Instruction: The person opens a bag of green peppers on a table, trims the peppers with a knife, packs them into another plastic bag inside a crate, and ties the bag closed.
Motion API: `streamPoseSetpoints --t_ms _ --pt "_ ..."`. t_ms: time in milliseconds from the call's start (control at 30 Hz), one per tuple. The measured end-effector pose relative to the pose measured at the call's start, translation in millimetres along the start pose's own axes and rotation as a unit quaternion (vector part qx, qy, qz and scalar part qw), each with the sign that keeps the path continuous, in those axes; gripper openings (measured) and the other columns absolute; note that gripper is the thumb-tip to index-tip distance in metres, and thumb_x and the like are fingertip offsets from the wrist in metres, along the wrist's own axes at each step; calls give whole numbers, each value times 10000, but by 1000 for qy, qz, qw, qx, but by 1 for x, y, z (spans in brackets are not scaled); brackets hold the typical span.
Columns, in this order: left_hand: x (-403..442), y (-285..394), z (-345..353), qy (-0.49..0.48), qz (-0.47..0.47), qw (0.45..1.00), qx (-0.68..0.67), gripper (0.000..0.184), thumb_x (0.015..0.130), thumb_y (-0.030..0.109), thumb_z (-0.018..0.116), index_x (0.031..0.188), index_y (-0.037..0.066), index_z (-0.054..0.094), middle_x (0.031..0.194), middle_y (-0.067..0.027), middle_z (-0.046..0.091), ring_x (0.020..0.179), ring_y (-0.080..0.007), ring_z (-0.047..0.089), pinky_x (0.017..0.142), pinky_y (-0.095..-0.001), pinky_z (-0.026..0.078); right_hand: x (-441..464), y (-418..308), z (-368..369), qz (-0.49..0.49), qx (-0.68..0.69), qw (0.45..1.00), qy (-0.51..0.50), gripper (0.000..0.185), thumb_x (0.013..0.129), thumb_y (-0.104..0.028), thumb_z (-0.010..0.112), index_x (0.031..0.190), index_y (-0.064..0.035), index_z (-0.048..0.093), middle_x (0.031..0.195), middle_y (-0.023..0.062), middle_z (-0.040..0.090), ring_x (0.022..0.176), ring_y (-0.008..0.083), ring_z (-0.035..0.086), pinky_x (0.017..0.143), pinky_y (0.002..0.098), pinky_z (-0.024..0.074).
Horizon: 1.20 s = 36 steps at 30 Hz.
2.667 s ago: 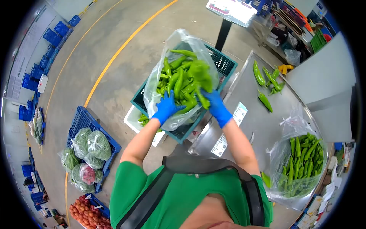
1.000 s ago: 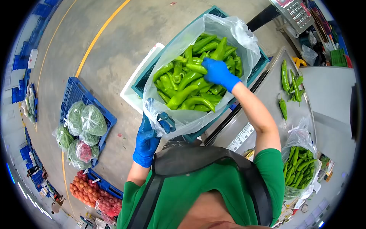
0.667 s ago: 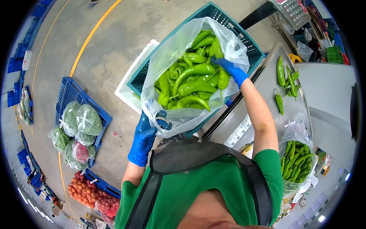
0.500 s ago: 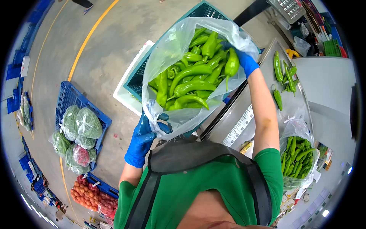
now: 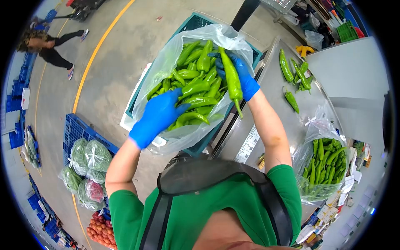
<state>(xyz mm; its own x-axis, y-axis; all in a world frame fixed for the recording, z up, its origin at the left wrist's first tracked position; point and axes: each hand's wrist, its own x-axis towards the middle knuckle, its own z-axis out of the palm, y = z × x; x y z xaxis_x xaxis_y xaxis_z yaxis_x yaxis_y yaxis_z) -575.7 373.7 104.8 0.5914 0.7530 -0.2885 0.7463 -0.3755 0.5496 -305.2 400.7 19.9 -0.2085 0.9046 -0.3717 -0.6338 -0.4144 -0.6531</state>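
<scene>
Both my hands wear blue gloves. My right hand (image 5: pixel 241 77) is closed on a long green pepper (image 5: pixel 231 79), lifted over the right side of a clear plastic bag (image 5: pixel 146 98). My left hand (image 5: pixel 159 112) reaches over the bag's near left side, thumb and fingers apart, its fingertips at the peppers. Whether it touches one I cannot tell. Many glossy green peppers (image 5: pixel 196 87) fill the bag, whose mouth is spread wide inside a dark green crate (image 5: pixel 189 26).
On the metal table (image 5: pixel 266 104) to the right lie several loose peppers (image 5: pixel 286 66) and another bag of peppers (image 5: pixel 323 166). At left, bagged greens (image 5: pixel 98 155) sit by a blue crate (image 5: pixel 75 133). A person (image 5: pixel 52 48) walks at far left.
My left hand has let go of the bag's edge and moved in over the peppers. My right hand has left the bag's rim and taken a pepper. A person has come into view.
</scene>
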Motion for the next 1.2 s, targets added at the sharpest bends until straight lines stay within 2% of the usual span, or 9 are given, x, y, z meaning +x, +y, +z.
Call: streamPoseSetpoints --t_ms 133,233,400,600,833,967,1033,1133,1200 --pt "69 -25 50 -101 35 985 137 375 785 268 602 1056 21 521 932 -202 607 813 -348 603 687 -442 477 4 16 -14 -6 20 1000 -12 410 916 -323 440 1127 19 520 950 119 609 750 185 583 682 295 500" --pt "101 -66 111 -26 85 980 176 372 774 240 601 1060 18 519 969 -200 598 811 -380 594 694 -450 480 -17 16 -3 34 -32 999 -13 413 909 -314 452 1151 18 502 987 125 606 841 227 608 720 338 511" --pt "74 -59 97 125 162 979 6 516 753 162 576 1230 23 439 1094 -231 510 961 -350 552 751 -452 471 -57 37 13 17 36 997 60 401 877 -261 523 1159 24 503 1061 144 599 940 262 605 807 407 502" --pt "51 -92 120 93 35 992 82 608 740 278 636 1259 41 425 1053 -189 532 912 -344 549 749 -433 467 -106 58 33 -166 3 979 121 349 890 -212 508 1103 64 517 1071 163 580 969 265 585 860 382 475" --pt "74 -97 136 103 23 987 123 612 755 417 617 1253 90 474 914 -173 621 821 -354 577 694 -467 467 -199 2 -47 -548 -109 718 416 272 874 -131 556 1088 35 532 1031 141 592 905 235 594 769 339 521" --pt "76 -77 125 109 -13 985 136 518 709 384 674 1131 102 573 916 -156 633 817 -362 582 703 -472 472 -232 -22 -180 -535 -188 652 503 224 805 2 588 1029 -3 574 1041 106 596 920 174 568 797 310 492" --pt "69 -71 113 162 2 973 166 491 722 334 677 1125 76 568 975 -168 618 867 -361 579 743 -454 470 -237 -39 -234 -518 -321 544 577 236 785 35 595 1018 -5 584 1050 91 598 926 173 566 845 299 457" --pt "57 -61 100 313 44 949 9 463 746 282 673 1114 26 559 1027 -183 598 940 -352 568 785 -419 464 -240 -51 -286 -495 -531 420 545 357 757 59 586 1098 -45 599 1187 134 538 1111 242 502 959 313 371" --pt "49 -56 94 270 16 942 -201 453 796 253 652 1132 -23 526 1024 -144 610 910 -277 585 773 -364 470 -248 -46 -329 -332 -660 460 493 583 709 132 505 1228 -131 538 1346 164 389 1250 284 374 1006 318 323"
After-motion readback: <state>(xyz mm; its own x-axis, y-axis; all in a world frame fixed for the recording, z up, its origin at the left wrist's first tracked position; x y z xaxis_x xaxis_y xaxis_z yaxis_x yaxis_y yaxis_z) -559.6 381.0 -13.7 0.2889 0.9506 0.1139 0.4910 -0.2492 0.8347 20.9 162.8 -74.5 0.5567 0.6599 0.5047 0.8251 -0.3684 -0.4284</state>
